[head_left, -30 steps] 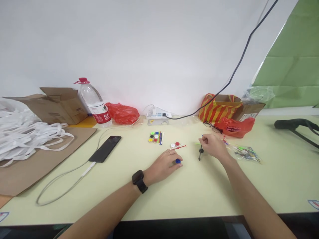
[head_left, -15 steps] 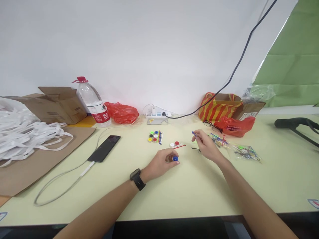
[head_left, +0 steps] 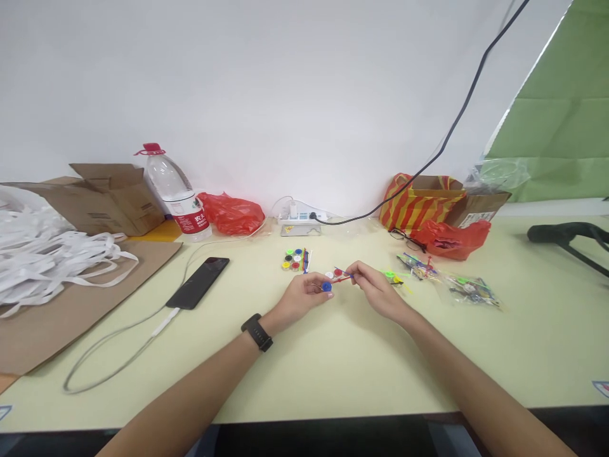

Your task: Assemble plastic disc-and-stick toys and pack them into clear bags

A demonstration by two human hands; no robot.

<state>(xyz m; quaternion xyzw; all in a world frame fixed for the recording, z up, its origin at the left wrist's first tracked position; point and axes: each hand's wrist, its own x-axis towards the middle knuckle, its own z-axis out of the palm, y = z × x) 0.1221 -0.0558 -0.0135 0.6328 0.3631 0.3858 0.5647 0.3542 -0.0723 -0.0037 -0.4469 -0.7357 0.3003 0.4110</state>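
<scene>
Between the fingertips of my left hand (head_left: 295, 299) is a small round blue disc (head_left: 326, 287) with a hub in its centre. My right hand (head_left: 380, 296) pinches a thin blue plastic stick (head_left: 343, 272), its free end pointing left. On the table just beyond the hands lie a white disc (head_left: 329, 275), a red disc (head_left: 337, 273) and a red stick (head_left: 340, 279). Farther back, a group of coloured discs (head_left: 295, 266) stands beside several thin sticks (head_left: 306, 259). Green and yellow pieces (head_left: 394, 278) show past my right hand.
Clear bags of parts (head_left: 471, 291) lie at the right, near a red plastic bag (head_left: 447, 240) and glasses (head_left: 404, 238). A black phone (head_left: 198, 283) with its cable is at the left. A power strip (head_left: 302, 216) and a large bottle (head_left: 178, 200) stand by the wall.
My right hand has moved left and slightly down with the blue stick, close to the left hand. The left hand has shifted a little left and up with the blue disc.
</scene>
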